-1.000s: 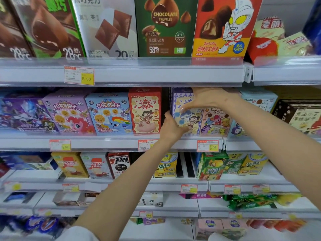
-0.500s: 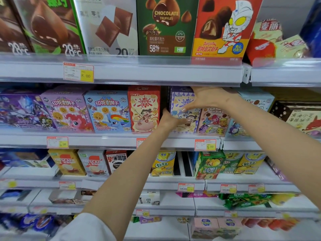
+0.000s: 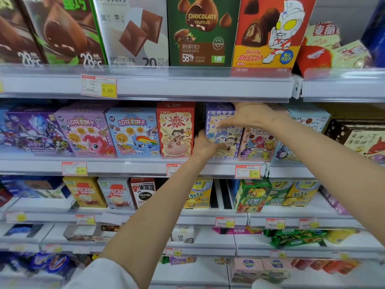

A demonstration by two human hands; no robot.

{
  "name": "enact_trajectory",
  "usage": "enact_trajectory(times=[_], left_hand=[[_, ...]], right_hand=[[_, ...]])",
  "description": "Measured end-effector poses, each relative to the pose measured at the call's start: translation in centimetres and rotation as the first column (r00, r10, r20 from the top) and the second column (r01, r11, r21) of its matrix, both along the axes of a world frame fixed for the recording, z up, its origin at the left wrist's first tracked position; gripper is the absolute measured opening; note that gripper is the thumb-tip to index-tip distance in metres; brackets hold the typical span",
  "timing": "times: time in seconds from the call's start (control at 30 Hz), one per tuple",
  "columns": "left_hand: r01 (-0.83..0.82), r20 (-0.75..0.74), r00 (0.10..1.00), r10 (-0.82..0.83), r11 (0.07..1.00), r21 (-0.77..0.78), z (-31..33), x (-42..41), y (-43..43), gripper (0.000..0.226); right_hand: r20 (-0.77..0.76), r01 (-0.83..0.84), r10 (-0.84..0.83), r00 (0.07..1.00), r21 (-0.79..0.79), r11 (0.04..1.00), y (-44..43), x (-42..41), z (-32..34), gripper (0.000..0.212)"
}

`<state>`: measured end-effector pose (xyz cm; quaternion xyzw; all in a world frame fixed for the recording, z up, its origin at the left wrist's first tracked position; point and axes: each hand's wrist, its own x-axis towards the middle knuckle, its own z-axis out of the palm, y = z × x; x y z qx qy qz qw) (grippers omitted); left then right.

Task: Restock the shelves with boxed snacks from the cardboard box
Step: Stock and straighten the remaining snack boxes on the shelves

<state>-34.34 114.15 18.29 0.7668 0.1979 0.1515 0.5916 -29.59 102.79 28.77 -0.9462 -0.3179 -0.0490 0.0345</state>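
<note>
Shop shelving, middle shelf [image 3: 145,163] | purple box [image 3: 224,132] at frame centre on it, just right of red box [image 3: 176,130], dark gap between | left hand [image 3: 205,146] fingers clamped on its lower left edge, right hand [image 3: 248,116] fingers curled over its top | I'd slide it back square, front flush with neighbours | cardboard box not in view

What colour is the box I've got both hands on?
The box is purple with cartoon figures; head view.

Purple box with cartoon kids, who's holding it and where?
Both hands hold the purple box: left hand at its lower left edge, right hand at its top.
</note>
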Motion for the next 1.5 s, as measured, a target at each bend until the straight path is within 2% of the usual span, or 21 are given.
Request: enact_trajectory(times=[0.13, 0.27, 0.43, 0.53, 0.63, 0.87, 1.1, 1.2, 1.33, 1.5], left_hand=[[0.025, -0.002, 1.000, -0.025, 1.000, -0.011, -0.1, -0.4, -0.3, 0.080], [-0.002, 0.032, 0.999, 0.000, 0.998, 0.055, -0.1, -0.8, -0.7, 0.081], [-0.015, 0.066, 0.998, 0.011, 0.998, 0.063, -0.4, -0.7, -0.9, 0.081], [0.005, 0.053, 0.999, -0.009, 0.998, 0.069, -0.4, -0.7, -0.9, 0.088], [0.038, 0.010, 0.999, -0.040, 0.987, 0.156, -0.7, -0.8, -0.9, 0.097], [0.067, -0.041, 0.998, -0.056, 0.936, 0.344, -1.2, -1.3, -0.3, 0.076], [0.078, -0.006, 0.997, -0.082, 0.915, 0.395, -1.5, -3.0, -0.4, 0.086], [0.099, 0.014, 0.993, -0.115, 0.904, 0.416, -1.4, -4.3, -0.1, 0.085], [0.096, 0.073, 0.987, -0.145, 0.883, 0.459, -0.9, -6.6, -0.1, 0.092], [0.020, 0.257, 0.950, -0.180, 0.852, 0.524, -0.3, -9.8, 0.6, 0.115]], right_hand=[[0.022, 0.000, -0.001, 1.000, 0.032, 0.999, -0.1, -0.1, -0.2, 0.092], [0.053, -0.046, 0.041, 0.998, 0.102, 0.994, -0.3, -0.2, -0.4, 0.086], [0.054, -0.071, 0.065, 0.996, 0.110, 0.991, -0.5, 0.0, -0.5, 0.081], [0.039, -0.085, 0.082, 0.996, 0.088, 0.993, -0.4, 0.4, -0.5, 0.081], [0.035, -0.106, 0.105, 0.994, 0.011, 0.994, -0.7, 0.4, -0.4, 0.081], [0.029, -0.126, 0.128, 0.991, -0.080, 0.989, -0.8, 0.4, -0.3, 0.096], [0.041, -0.171, 0.173, 0.984, -0.057, 0.984, -1.0, -0.2, -0.2, 0.105], [0.113, -0.210, 0.217, 0.970, -0.066, 0.975, -1.4, -1.3, -0.4, 0.107], [0.234, -0.286, 0.274, 0.933, 0.018, 0.958, -2.4, -4.1, -1.5, 0.101], [0.506, -0.484, 0.377, 0.776, 0.094, 0.870, -5.7, -8.2, -3.0, 0.085]])
